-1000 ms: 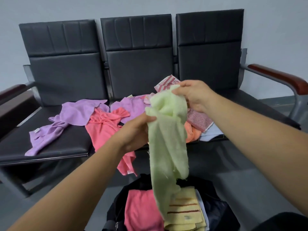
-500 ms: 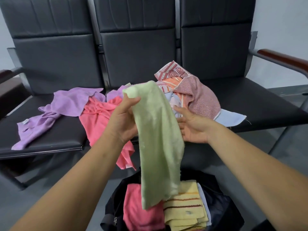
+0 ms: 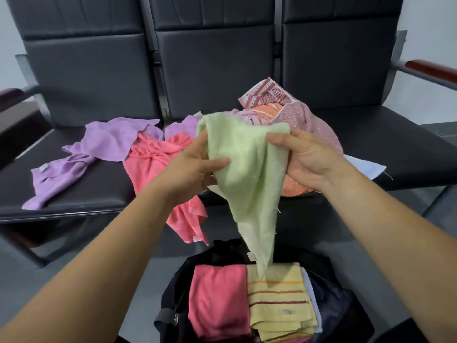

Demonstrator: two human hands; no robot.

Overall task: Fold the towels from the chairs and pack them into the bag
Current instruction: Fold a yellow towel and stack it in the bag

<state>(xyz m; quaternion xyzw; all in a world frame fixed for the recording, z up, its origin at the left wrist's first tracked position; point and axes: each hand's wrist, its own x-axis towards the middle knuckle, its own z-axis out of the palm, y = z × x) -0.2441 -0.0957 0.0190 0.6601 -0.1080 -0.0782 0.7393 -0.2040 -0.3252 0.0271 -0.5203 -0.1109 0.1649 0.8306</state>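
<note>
A light green towel (image 3: pixel 247 169) hangs in the air between my hands, its tip dangling over the bag. My left hand (image 3: pixel 190 167) pinches its upper left edge, thumb across the front. My right hand (image 3: pixel 304 159) grips its upper right corner. Below, a black bag (image 3: pixel 338 300) stands open on the floor with a folded pink towel (image 3: pixel 217 298) and a folded yellow striped towel (image 3: pixel 277 300) inside. On the black chairs (image 3: pixel 217 60) lie a purple towel (image 3: pixel 103 144), a coral pink towel (image 3: pixel 158 159) and a heap of patterned pink and orange towels (image 3: pixel 311 117).
Wooden armrests (image 3: pixel 430 68) close the bench at both ends. The right seat (image 3: pixel 408 134) is mostly bare, with a pale blue cloth (image 3: pixel 366 169) at its front left. Grey floor surrounds the bag.
My right hand has come up and taken hold of the green towel's upper right corner; the towel is now spread between both hands. The camera has moved closer and lower.
</note>
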